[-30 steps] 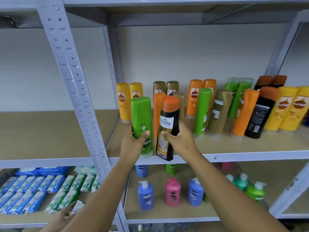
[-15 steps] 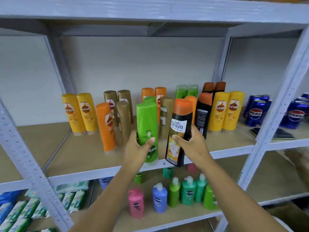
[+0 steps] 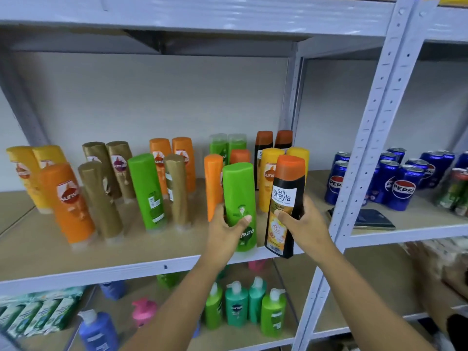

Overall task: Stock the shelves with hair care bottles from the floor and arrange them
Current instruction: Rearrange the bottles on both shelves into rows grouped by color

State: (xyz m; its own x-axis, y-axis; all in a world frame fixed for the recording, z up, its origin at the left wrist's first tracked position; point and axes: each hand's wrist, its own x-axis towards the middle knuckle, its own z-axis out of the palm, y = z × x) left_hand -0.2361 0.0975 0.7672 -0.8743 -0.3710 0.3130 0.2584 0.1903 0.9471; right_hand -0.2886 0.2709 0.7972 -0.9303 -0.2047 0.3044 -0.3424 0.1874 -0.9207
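We have our left hand (image 3: pixel 222 231) clamped on the green Sunsilk bottle (image 3: pixel 240 206) and our right hand (image 3: pixel 305 228) on the black Safi Shayla bottle (image 3: pixel 285 206), both long axes near upright above the shelf (image 3: pixel 126 254) front edge. The matching black bottles (image 3: pixel 264 148) stand straight behind our right grip, so it looks nearer.

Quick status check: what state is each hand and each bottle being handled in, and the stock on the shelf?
left hand: shut on green bottle
green bottle: upright, at shelf front
right hand: shut on black bottle
black bottle: tilted, base past the shelf edge
shelf bottles: standing, some leaning
Pepsi cans: upright
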